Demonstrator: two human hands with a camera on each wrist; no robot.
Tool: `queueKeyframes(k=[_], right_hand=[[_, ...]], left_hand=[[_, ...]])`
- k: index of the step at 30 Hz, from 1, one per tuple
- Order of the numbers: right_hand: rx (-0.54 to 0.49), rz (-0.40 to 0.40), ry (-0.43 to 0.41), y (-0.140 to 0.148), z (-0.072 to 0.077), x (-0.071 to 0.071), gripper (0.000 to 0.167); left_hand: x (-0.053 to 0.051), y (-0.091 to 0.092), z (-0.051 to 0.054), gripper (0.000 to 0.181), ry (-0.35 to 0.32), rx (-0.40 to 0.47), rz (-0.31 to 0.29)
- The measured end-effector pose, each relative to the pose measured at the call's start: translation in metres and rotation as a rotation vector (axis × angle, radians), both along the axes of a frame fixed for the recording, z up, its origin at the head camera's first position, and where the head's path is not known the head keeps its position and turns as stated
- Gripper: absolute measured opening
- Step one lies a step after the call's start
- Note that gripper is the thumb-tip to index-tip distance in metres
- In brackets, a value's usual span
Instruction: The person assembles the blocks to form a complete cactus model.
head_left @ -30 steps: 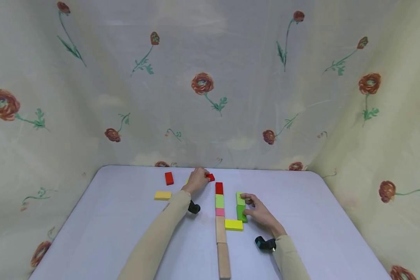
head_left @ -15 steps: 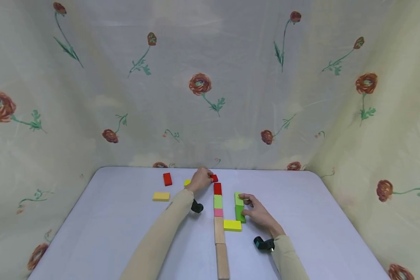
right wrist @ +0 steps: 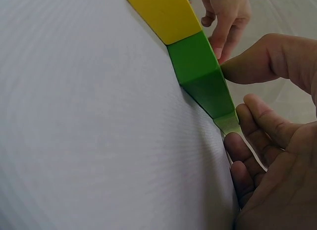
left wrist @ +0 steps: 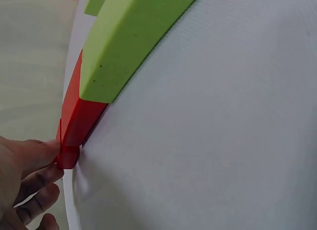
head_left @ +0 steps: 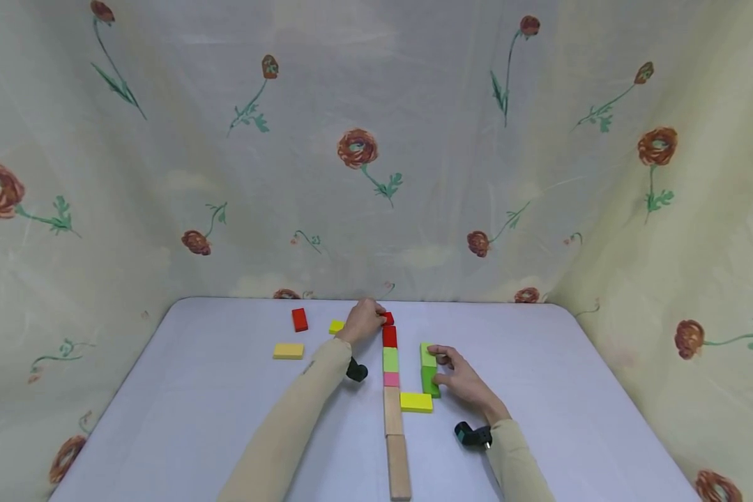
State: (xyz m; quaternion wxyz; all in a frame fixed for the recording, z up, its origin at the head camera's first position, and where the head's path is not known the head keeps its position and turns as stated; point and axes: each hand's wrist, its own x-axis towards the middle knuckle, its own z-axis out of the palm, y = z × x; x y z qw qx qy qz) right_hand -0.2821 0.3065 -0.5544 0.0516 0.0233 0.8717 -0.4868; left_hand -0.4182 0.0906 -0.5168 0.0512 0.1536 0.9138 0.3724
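My left hand (head_left: 364, 321) pinches a small red block (head_left: 388, 318) at the far end of a straight row. In the left wrist view, thumb and fingertips hold that red block (left wrist: 68, 158) against the end of a longer red block (left wrist: 81, 116). Nearer in the row lie a light green block (head_left: 390, 360), a pink block (head_left: 392, 379) and two plain wooden blocks (head_left: 392, 411). My right hand (head_left: 467, 383) rests its thumb at a dark green block (head_left: 429, 381) and a finger at a light green block (head_left: 427, 354), both from the right side.
A bright yellow block (head_left: 416, 402) bridges the wooden row and the dark green block. On the left of the white table (head_left: 213, 404) lie a red block (head_left: 299, 320), a pale yellow block (head_left: 288, 351) and a small yellow block (head_left: 336, 326). Flowered cloth hangs behind.
My left hand has moved right with the small red block, bringing it to the row's far end. The right hand stays at the green blocks.
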Motion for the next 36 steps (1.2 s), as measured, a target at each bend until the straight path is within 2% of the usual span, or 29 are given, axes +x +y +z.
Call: queueKeyframes(k=[6,17,36], right_hand=[[-0.008,-0.002,0.001,-0.0002,0.0005,0.001,0.063],[-0.01,-0.002,0.003,-0.0005,0.0003,-0.0003,0.063],[-0.005,0.01,0.006,0.0015,-0.0015,-0.0022,0.062]], left_hand=[[0.0038,0.0012,0.0002,0.028,-0.007,0.005,-0.012],[0.0005,0.0007,-0.0039,0.027,-0.013,-0.011,-0.028],[0.0004,-0.0015,-0.0008,0.026,-0.034,-0.031,-0.029]])
